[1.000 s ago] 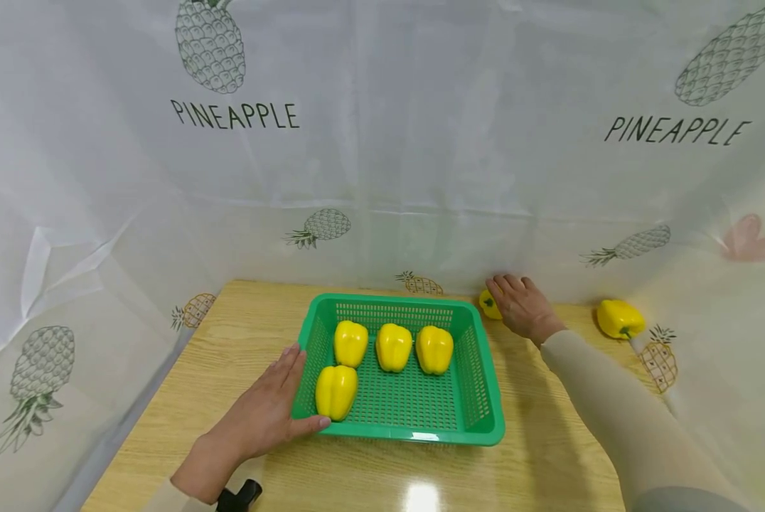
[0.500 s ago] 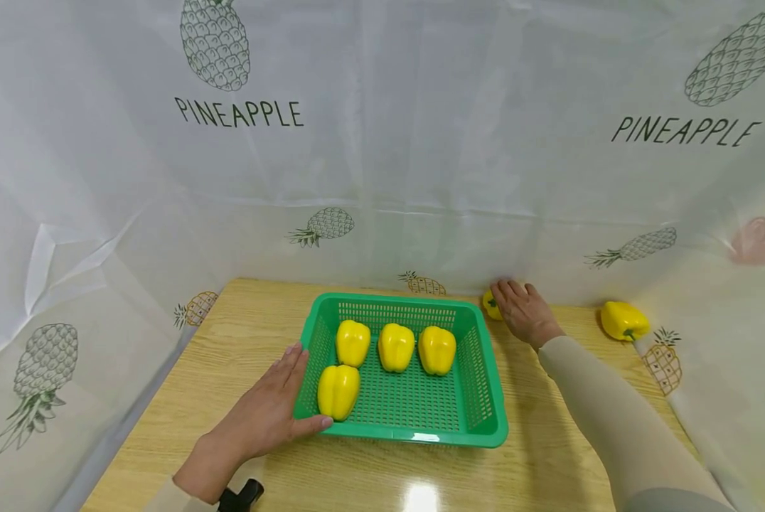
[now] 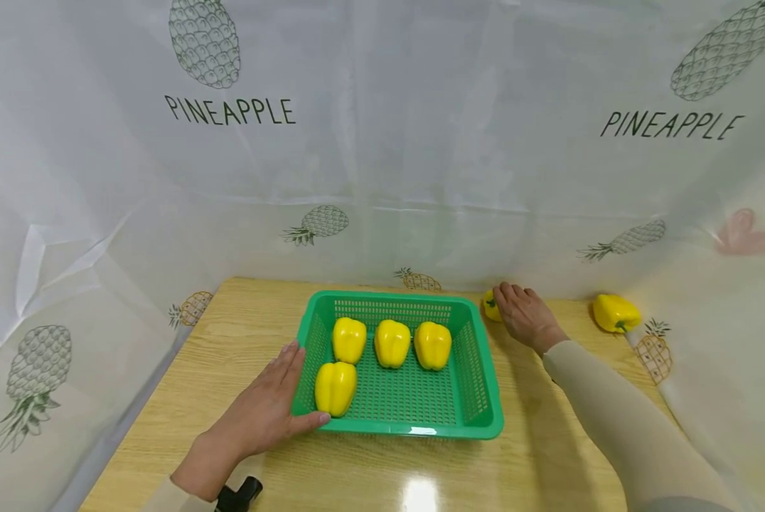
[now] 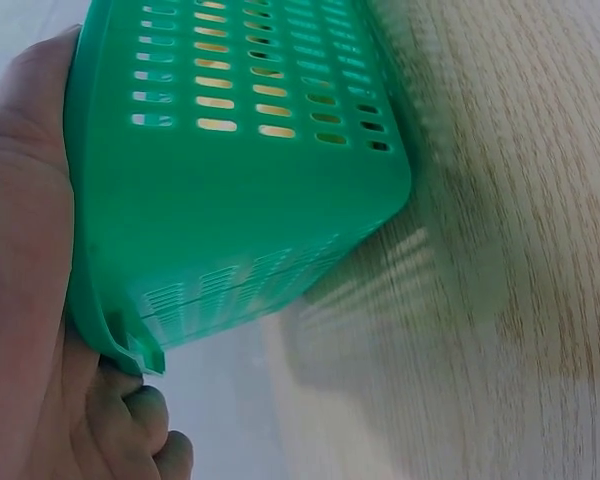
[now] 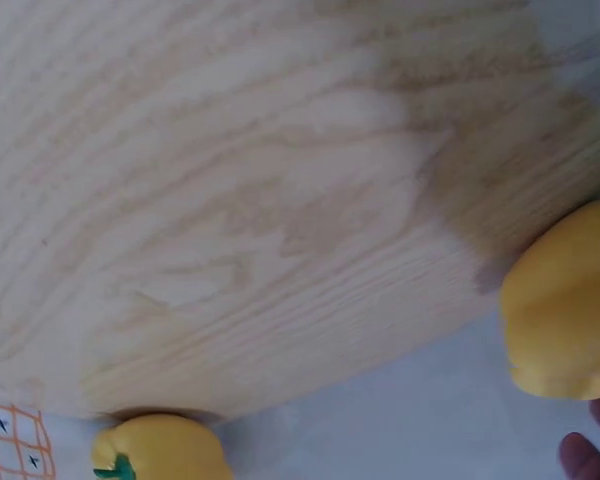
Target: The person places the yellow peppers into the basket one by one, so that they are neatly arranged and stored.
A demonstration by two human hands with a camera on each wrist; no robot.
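In the head view, my left hand (image 3: 264,405) rests on the left front corner of a green plastic basket (image 3: 414,429), fingers fairly straight along its side and thumb on the front rim. The left wrist view has the basket's corner (image 4: 230,200) between thumb and fingers. Several yellow bell peppers lie inside: a front-left one (image 3: 335,389), with a row behind it. Near the table's back edge, right of the basket, my right hand (image 3: 526,316) grips another yellow bell pepper (image 3: 490,307), partly covered by the fingers. The right wrist view catches this held pepper (image 5: 560,300) and some fingertips.
A further yellow bell pepper (image 3: 616,313) lies at the table's back right, against the curtain. A pale pineapple-print curtain (image 3: 434,142) surrounds the wooden table (image 3: 242,313) at the back and sides.
The right hand's fingers have curled further over the pepper, and the hand has shifted very slightly. The left hand, basket and other peppers keep their places; the head view sways a little.
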